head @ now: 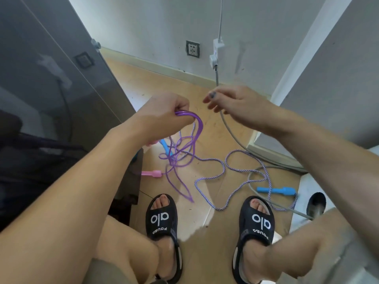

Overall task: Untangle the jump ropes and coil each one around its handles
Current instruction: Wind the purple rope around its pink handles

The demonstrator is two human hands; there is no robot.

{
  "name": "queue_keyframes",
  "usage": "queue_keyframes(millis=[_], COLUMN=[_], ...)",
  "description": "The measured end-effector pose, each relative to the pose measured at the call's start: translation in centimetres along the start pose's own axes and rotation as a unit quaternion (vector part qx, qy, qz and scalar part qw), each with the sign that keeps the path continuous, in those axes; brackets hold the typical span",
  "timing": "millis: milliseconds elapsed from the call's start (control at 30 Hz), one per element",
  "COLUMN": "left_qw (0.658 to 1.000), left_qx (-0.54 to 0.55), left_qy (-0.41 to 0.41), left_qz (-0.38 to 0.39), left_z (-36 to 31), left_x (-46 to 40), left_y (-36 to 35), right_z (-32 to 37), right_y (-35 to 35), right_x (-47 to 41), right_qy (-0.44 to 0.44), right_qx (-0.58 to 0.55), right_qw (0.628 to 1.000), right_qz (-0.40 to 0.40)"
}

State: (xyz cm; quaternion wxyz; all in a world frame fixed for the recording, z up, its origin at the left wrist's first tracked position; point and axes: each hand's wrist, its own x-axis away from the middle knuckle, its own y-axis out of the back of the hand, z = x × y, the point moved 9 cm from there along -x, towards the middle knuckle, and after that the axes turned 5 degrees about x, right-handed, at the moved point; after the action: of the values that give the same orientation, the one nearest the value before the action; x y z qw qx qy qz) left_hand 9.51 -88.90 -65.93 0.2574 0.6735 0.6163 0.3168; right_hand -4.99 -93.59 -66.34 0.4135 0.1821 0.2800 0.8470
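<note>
The left hand [170, 111] grips bunched loops of a purple plastic rope [184, 152]; the right hand [231, 101] hovers with loose, empty fingers. On the floor [205, 212], a braided rope [217, 171] crosses that snarl, so pulling upward risks tightening the knot.

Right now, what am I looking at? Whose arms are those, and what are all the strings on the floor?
A camera on a person's head looks down, so you see their own arms and sandalled feet. The left hand grips loops of a clear purple jump rope, which has a pink handle on the floor. The right hand is raised with loose fingers; whether it touches the grey power cable hanging by it is unclear. A striped purple-and-white rope with blue handles lies tangled on the wooden floor.
</note>
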Motion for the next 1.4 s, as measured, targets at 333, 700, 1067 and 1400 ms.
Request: queue_keyframes(millis=[333, 700, 1067, 1400], left_qw=[0.999, 0.997, 0.999, 0.999], left_qx=[0.003, -0.036, -0.035, -0.034], left_qy=[-0.026, 0.037, -0.008, 0.015], left_qz=[0.020, 0.055, -0.009, 0.010], left_z=[-0.9, 2.0, -1.5, 0.6], left_x=[-0.2, -0.2, -0.5, -0.6], left_y=[-0.6, -0.9, -0.6, -0.1], right_z=[2.3, -2.2, 1.2, 0.3], right_y=[-3.1, 10.8, -2.3, 6.3], right_x=[0.0, 1.7, -0.2, -0.1], right_qy=[0.018, -0.100, -0.034, -0.010], right_qx=[-0.076, 0.226, -0.016, 0.159], right_qw=[0.995, 0.925, 0.999, 0.966], right_qz=[0.065, -0.290, -0.024, -0.203])
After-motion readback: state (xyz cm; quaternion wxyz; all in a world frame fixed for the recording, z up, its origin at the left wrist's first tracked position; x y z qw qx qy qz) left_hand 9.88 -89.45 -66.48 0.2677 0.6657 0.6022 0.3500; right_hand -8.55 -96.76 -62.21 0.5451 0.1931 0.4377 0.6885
